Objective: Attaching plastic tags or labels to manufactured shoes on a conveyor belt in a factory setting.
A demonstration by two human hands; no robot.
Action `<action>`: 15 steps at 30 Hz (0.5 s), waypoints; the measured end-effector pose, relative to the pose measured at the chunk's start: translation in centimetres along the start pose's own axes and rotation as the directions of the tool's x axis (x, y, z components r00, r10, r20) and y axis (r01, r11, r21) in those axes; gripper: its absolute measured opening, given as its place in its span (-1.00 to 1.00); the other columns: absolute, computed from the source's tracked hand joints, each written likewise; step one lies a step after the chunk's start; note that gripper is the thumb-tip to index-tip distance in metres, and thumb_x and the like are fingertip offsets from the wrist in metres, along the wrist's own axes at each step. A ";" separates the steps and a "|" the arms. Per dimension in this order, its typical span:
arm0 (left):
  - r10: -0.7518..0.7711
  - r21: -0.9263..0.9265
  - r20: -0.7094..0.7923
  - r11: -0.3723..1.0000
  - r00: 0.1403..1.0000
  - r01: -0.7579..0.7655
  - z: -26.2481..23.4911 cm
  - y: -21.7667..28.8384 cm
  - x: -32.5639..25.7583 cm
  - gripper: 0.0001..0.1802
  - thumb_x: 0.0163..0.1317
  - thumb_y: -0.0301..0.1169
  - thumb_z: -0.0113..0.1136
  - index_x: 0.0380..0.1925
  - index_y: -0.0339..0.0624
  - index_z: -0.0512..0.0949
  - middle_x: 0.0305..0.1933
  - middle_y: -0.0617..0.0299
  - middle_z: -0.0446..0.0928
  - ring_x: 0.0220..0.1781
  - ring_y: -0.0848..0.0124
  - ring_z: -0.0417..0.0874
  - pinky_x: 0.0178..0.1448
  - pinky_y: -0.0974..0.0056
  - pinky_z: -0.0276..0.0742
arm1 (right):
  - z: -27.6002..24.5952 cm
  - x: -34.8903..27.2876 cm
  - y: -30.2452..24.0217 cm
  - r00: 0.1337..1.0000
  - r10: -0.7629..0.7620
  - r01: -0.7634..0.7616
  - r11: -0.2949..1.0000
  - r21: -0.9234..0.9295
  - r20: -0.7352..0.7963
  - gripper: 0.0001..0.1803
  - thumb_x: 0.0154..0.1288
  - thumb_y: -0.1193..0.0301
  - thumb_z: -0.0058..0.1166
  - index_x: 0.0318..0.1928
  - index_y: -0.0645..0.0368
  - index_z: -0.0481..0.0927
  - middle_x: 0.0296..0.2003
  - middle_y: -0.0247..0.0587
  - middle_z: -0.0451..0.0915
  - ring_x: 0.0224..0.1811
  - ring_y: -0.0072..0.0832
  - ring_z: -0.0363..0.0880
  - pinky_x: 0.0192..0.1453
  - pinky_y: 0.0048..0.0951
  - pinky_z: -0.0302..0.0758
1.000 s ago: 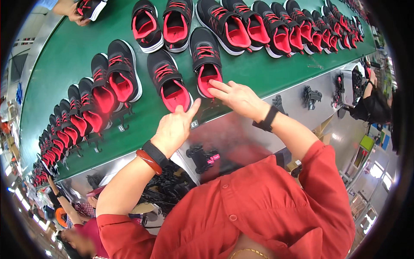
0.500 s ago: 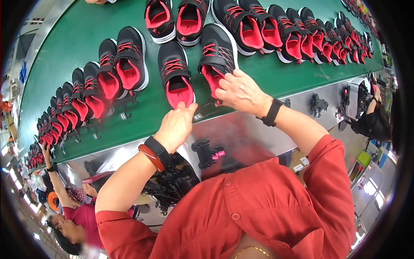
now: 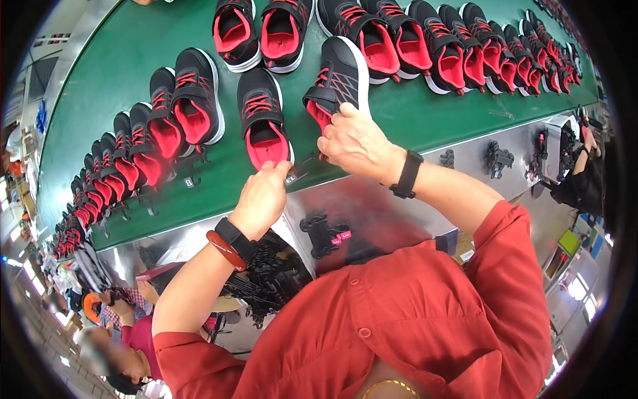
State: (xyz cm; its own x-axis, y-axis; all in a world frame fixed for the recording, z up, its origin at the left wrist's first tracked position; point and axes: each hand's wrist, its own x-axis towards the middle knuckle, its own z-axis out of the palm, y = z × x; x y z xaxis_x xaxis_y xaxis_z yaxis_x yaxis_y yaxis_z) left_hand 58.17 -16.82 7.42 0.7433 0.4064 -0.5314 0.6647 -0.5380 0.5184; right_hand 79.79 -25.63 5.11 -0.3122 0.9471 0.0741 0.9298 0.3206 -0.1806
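Observation:
Two black sneakers with red laces and red lining lie toes away from me at the green table's near edge. My left hand [image 3: 260,197] is closed at the heel of the left sneaker [image 3: 262,123], fingertips on its red collar. My right hand [image 3: 357,141] grips the heel end of the right sneaker [image 3: 340,73], which is rolled onto its side with the white sole edge facing right. Between my hands is part of a black plastic shoe hanger [image 3: 304,166] with a small size tag; my fingers hide how it joins the shoes.
Rows of matching sneakers [image 3: 196,100] run along the green table [image 3: 425,133] on both sides, more sneakers [image 3: 282,33] behind. Black hangers [image 3: 262,279] lie in a heap below the edge; another hanger [image 3: 319,234] is against the metal side. Co-workers [image 3: 126,352] are at left and right.
The right sneaker has rolled further onto its side under my right hand, which has shifted slightly left and down. The co-worker on the left has drawn an arm back from the shoe row.

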 end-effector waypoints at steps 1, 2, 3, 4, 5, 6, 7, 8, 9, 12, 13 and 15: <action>0.000 -0.008 -0.011 1.000 1.000 0.000 0.2 0.0 0.1 -0.56 0.05 -0.72 -0.02 -0.02 -0.22 0.50 -0.16 -0.14 0.53 -0.12 -0.16 0.57 -0.06 -0.07 0.49 | 0.1 0.1 -0.1 1.000 0.006 -0.006 1.000 0.009 -0.003 -0.87 0.04 0.36 0.06 -0.62 0.00 0.51 -0.68 -0.33 0.45 -0.48 -0.42 0.49 -0.05 -0.39 0.27; 0.020 -0.042 -0.010 0.999 1.000 -0.021 0.0 0.1 0.1 -0.56 0.05 -0.72 -0.01 -0.02 -0.22 0.50 -0.12 -0.15 0.51 -0.10 -0.16 0.57 -0.04 -0.06 0.49 | 0.1 0.2 -0.1 1.000 0.011 -0.011 1.000 0.017 -0.005 -0.87 0.03 0.36 0.05 -0.62 0.00 0.51 -0.69 -0.33 0.45 -0.48 -0.42 0.49 -0.04 -0.39 0.27; 0.039 -0.075 -0.007 0.996 0.999 -0.040 -0.2 0.0 -0.1 -0.57 0.05 -0.72 0.00 -0.03 -0.22 0.50 -0.08 -0.16 0.50 -0.08 -0.17 0.57 -0.02 -0.05 0.50 | 0.1 0.3 -0.1 1.000 0.010 -0.010 1.000 0.012 -0.008 -0.87 0.05 0.34 0.07 -0.60 0.00 0.52 -0.67 -0.34 0.46 -0.47 -0.42 0.49 -0.05 -0.38 0.28; 0.058 -0.107 -0.005 0.993 0.998 -0.059 -0.5 0.0 -0.3 -0.58 0.06 -0.72 0.01 -0.04 -0.22 0.50 -0.03 -0.18 0.49 -0.06 -0.18 0.57 -0.01 -0.03 0.51 | 0.1 0.4 -0.2 1.000 0.009 -0.009 1.000 0.007 -0.012 -0.87 0.06 0.32 0.08 -0.58 -0.01 0.52 -0.65 -0.35 0.46 -0.45 -0.43 0.49 -0.05 -0.38 0.28; 0.115 -0.117 -0.039 0.986 0.993 -0.119 -0.8 -0.1 -0.6 -0.58 0.05 -0.72 0.01 -0.04 -0.21 0.49 0.04 -0.20 0.45 -0.05 -0.19 0.57 0.01 -0.03 0.51 | 0.1 0.5 -0.2 1.000 0.009 -0.009 1.000 0.002 -0.015 -0.87 0.08 0.30 0.10 -0.56 -0.01 0.53 -0.62 -0.36 0.46 -0.44 -0.43 0.49 -0.06 -0.37 0.29; 0.174 -0.127 -0.071 0.975 0.982 -0.182 -1.2 -0.1 -0.9 -0.57 0.05 -0.72 0.01 -0.03 -0.20 0.49 0.11 -0.22 0.42 -0.03 -0.20 0.56 0.02 -0.02 0.52 | 0.2 0.5 0.0 0.994 0.026 -0.018 0.997 0.074 -0.103 -0.86 0.09 0.27 0.12 -0.53 -0.03 0.53 -0.59 -0.38 0.47 -0.42 -0.44 0.49 -0.07 -0.36 0.30; 0.233 -0.135 -0.102 0.960 0.967 -0.245 -1.6 -0.1 -1.1 -0.57 0.05 -0.72 0.01 -0.03 -0.19 0.48 0.18 -0.24 0.38 -0.02 -0.22 0.56 0.04 -0.02 0.52 | 0.3 0.5 0.2 0.981 0.050 -0.022 0.989 0.146 -0.190 -0.85 0.10 0.23 0.14 -0.50 -0.04 0.53 -0.56 -0.39 0.47 -0.40 -0.44 0.49 -0.08 -0.34 0.31; 0.188 -0.107 -0.054 0.975 0.981 -0.193 -2.1 0.2 -1.1 -0.55 0.06 -0.72 -0.01 -0.02 -0.15 0.48 0.24 -0.27 0.30 -0.03 -0.22 0.57 0.04 -0.03 0.53 | 0.4 0.4 0.4 0.958 0.082 -0.023 0.976 0.215 -0.273 -0.83 0.11 0.20 0.15 -0.47 -0.05 0.53 -0.53 -0.40 0.47 -0.38 -0.44 0.49 -0.09 -0.33 0.32; 0.156 -0.081 -0.006 0.984 0.988 -0.156 -2.5 0.8 -0.7 -0.53 0.06 -0.72 -0.03 -0.01 -0.12 0.47 0.30 -0.29 0.23 -0.04 -0.23 0.59 0.04 -0.05 0.53 | 0.9 -0.1 0.4 0.944 0.080 -0.008 0.976 0.219 -0.321 -0.78 0.11 0.10 0.19 -0.42 -0.09 0.52 -0.47 -0.41 0.46 -0.33 -0.44 0.49 -0.14 -0.30 0.33; 0.080 0.062 0.129 0.994 0.988 -0.088 -0.7 2.1 0.8 -0.50 0.11 -0.70 -0.08 0.08 -0.11 0.43 0.41 -0.39 0.07 0.01 -0.26 0.57 0.10 -0.07 0.52 | 4.7 -2.4 0.3 0.962 0.174 -0.094 0.935 0.343 -0.212 -0.77 0.04 0.22 0.23 -0.32 -0.04 0.52 -0.22 -0.35 0.53 -0.31 -0.40 0.48 -0.13 -0.32 0.35; 0.100 0.095 0.075 0.990 0.992 -0.106 1.3 1.2 0.9 -0.49 0.12 -0.71 -0.10 0.11 -0.14 0.41 0.43 -0.42 0.01 0.05 -0.30 0.53 0.11 -0.07 0.52 | 4.9 -3.2 0.2 0.953 0.198 -0.117 0.939 0.324 -0.228 -0.73 0.03 0.27 0.22 -0.22 -0.02 0.52 -0.11 -0.28 0.52 -0.27 -0.39 0.49 -0.12 -0.31 0.37; 0.077 0.105 0.063 0.991 0.995 -0.083 3.1 0.9 1.1 -0.43 0.09 -0.74 -0.12 0.16 -0.18 0.38 0.45 -0.49 -0.10 0.13 -0.36 0.46 0.14 -0.06 0.51 | 3.7 -6.6 0.3 0.948 0.223 -0.139 0.932 0.333 -0.227 -0.57 0.06 0.40 0.20 0.01 0.03 0.50 0.10 -0.13 0.48 -0.17 -0.34 0.51 -0.09 -0.30 0.40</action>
State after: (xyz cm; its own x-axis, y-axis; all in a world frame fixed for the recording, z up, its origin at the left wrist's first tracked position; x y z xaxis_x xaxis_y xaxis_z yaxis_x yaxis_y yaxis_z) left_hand 59.33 -19.15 5.24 0.7861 0.3168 -0.5308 0.5889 -0.6448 0.4873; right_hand 81.46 -31.76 0.97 -0.0442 0.9665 0.2529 0.8457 0.1710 -0.5055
